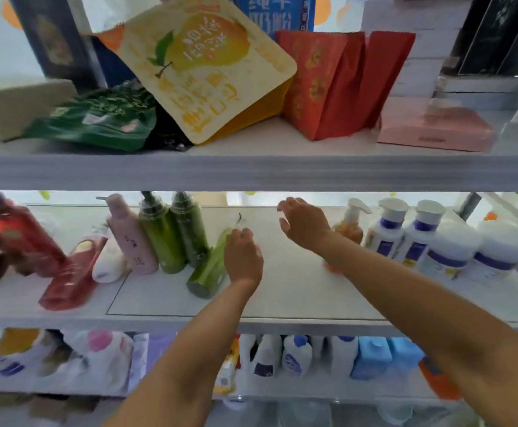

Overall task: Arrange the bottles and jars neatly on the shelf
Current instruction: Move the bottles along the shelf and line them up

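Head view | left hand (243, 257) curled round upper end of tipped green bottle (205, 272), body trailing toward 8 o'clock on middle shelf (282, 291) | right hand (305, 224) spread, holding nothing, orange pump bottle (350, 230) at 3 o'clock

A yellow mango-printed pouch (208, 72) leaned tilted above a green pouch (97, 118). Just beside it stood red bags (316, 84), then a flat pink box (436, 131); a cream box (14, 103) sat at far left.
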Demonstrator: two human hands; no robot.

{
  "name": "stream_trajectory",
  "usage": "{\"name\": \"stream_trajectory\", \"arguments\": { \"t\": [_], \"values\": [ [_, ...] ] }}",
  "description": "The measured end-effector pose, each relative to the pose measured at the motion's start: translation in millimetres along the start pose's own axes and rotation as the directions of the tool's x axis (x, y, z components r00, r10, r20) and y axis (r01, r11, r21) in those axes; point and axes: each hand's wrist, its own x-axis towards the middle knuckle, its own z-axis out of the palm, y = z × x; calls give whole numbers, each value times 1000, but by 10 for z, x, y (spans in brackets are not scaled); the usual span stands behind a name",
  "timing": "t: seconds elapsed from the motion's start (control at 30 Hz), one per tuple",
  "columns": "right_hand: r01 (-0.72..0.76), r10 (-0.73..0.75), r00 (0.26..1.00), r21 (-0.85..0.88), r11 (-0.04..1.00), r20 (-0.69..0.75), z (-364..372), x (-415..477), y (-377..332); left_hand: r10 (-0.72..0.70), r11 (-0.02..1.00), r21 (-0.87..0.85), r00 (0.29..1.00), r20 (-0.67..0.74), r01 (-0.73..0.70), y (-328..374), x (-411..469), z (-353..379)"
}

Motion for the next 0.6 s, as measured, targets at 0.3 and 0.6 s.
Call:
{"name": "stream_trajectory", "arguments": {
  "t": [0.3, 0.6],
  "values": [
    [-826, 413, 563, 505, 252, 715, 889, 8, -974, -352, 934, 68, 868, 350, 351, -1012, -202, -353],
    [-886, 608, 461, 299, 354, 646, 1043, -5, -1156, -179, 789, -409, 809, 560, 458, -1019, -220, -176]
  ]
}}
